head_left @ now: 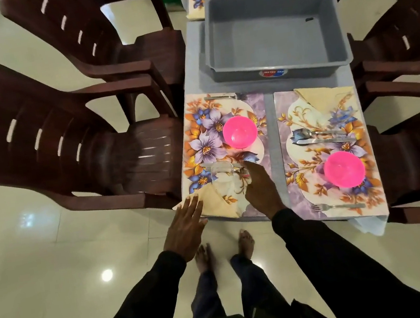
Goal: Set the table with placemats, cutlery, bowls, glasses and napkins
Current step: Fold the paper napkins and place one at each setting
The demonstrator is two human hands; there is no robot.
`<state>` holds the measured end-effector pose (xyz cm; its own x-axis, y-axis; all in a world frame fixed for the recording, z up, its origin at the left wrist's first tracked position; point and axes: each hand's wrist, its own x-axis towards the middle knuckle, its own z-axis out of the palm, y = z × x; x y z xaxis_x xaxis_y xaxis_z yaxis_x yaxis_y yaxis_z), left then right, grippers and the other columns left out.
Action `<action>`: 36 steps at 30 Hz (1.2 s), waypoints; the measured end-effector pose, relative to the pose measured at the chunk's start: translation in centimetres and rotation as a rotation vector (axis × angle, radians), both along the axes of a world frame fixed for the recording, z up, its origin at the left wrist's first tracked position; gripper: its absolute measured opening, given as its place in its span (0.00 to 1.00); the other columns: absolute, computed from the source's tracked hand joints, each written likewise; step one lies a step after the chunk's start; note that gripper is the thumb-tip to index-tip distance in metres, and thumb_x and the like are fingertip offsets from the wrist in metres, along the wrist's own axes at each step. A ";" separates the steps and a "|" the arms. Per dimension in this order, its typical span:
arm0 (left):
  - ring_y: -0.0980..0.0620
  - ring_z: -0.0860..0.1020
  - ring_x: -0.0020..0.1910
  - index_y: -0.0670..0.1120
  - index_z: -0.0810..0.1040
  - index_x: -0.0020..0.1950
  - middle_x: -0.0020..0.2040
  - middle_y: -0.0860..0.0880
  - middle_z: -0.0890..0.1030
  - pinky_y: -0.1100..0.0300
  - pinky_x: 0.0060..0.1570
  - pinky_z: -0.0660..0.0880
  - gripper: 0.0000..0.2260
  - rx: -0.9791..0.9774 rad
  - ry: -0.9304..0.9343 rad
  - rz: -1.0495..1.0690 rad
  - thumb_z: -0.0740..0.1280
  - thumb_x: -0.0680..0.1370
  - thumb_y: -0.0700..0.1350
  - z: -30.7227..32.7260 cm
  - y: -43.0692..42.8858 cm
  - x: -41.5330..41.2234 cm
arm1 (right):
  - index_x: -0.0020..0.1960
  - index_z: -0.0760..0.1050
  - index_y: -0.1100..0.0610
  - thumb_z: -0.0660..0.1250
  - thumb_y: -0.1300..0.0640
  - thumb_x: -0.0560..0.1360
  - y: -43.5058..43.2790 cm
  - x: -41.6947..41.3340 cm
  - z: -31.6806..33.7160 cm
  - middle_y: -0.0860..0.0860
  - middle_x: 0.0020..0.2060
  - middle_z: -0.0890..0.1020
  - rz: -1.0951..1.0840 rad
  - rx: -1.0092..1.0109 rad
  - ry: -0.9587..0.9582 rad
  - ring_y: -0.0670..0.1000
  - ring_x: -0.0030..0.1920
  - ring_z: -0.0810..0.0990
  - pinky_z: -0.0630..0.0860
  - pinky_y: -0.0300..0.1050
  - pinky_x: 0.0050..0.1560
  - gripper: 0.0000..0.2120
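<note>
So the clear glass [222, 169] is sat on the near-left floral placemat [199, 133], right on top of the cutlery lying there, and it's being touched by the right hand [261, 188] – fingers curled loosely against its right side, though whether it's actually gripped can't really be told from this angle. A pink bowl [239, 132] is placed just beyond the glass on the same mat, and a knife and fork [224, 97] are laid along the mat's far edge. A beige napkin [217, 204] is folded at the near corner, and the left hand [184, 225] is held flat and open over its edge, fingers spread, nothing gripped.

On the near-right placemat [305, 199] another pink bowl [344, 169] is set, with a spoon and knife [320, 137] beside each other further back, a fork [337, 206] along the near edge and a second napkin [326, 98] at the far corner.

A grey plastic tub [276, 34] is parked mid-tabletop [273, 133], just behind both mats. Two more mats with pink bowls can be made out at the far end. Dark brown plastic chairs [51, 144] are pushed up on both sides, and bare feet are seen on the glossy tiled floor [55, 263].
</note>
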<state>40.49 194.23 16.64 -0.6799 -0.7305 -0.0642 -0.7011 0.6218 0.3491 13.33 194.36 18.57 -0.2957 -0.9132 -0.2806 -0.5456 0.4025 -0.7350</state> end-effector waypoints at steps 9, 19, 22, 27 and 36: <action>0.34 0.65 0.78 0.42 0.80 0.68 0.78 0.37 0.68 0.34 0.71 0.68 0.17 -0.148 -0.031 -0.166 0.62 0.81 0.38 -0.4 -9.2 0.6 | 0.77 0.60 0.53 0.72 0.56 0.78 -4.6 -4.2 1.0 0.54 0.76 0.64 -0.032 -0.221 0.154 0.52 0.75 0.64 0.67 0.50 0.72 0.33; 0.34 0.65 0.78 0.38 0.61 0.80 0.79 0.36 0.65 0.37 0.75 0.65 0.28 -0.019 -0.005 -0.135 0.60 0.80 0.43 0.2 -14.6 -1.6 | 0.80 0.53 0.54 0.80 0.53 0.70 -11.8 -6.3 -2.5 0.54 0.76 0.62 0.062 -0.182 0.111 0.57 0.74 0.67 0.77 0.57 0.64 0.49; 0.34 0.66 0.77 0.37 0.62 0.79 0.78 0.35 0.67 0.35 0.70 0.70 0.32 -0.011 0.011 -0.140 0.69 0.77 0.36 -0.1 -14.5 -2.1 | 0.80 0.53 0.53 0.80 0.51 0.69 -13.2 -6.8 -2.8 0.53 0.76 0.62 0.061 -0.188 0.087 0.56 0.74 0.66 0.77 0.59 0.65 0.50; 0.36 0.67 0.77 0.38 0.63 0.79 0.78 0.36 0.67 0.35 0.71 0.69 0.36 0.009 0.083 -0.146 0.74 0.74 0.34 -0.4 -14.1 -2.7 | 0.81 0.46 0.52 0.82 0.53 0.68 -13.9 -7.4 -2.3 0.54 0.79 0.56 0.059 -0.170 0.107 0.57 0.78 0.61 0.73 0.61 0.68 0.56; 0.40 0.62 0.80 0.42 0.58 0.81 0.80 0.41 0.64 0.39 0.74 0.66 0.39 0.053 0.018 -0.221 0.71 0.74 0.29 -2.7 -13.0 -2.9 | 0.79 0.63 0.57 0.68 0.65 0.79 -0.6 -4.9 -4.6 0.55 0.78 0.65 0.224 -0.226 0.407 0.54 0.78 0.63 0.68 0.56 0.74 0.30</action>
<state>37.62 181.27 13.95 -0.8242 -0.5598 -0.0853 -0.5435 0.7398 0.3965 8.39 193.73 14.00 -0.1303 -0.9911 0.0281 -0.8602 0.0989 -0.5002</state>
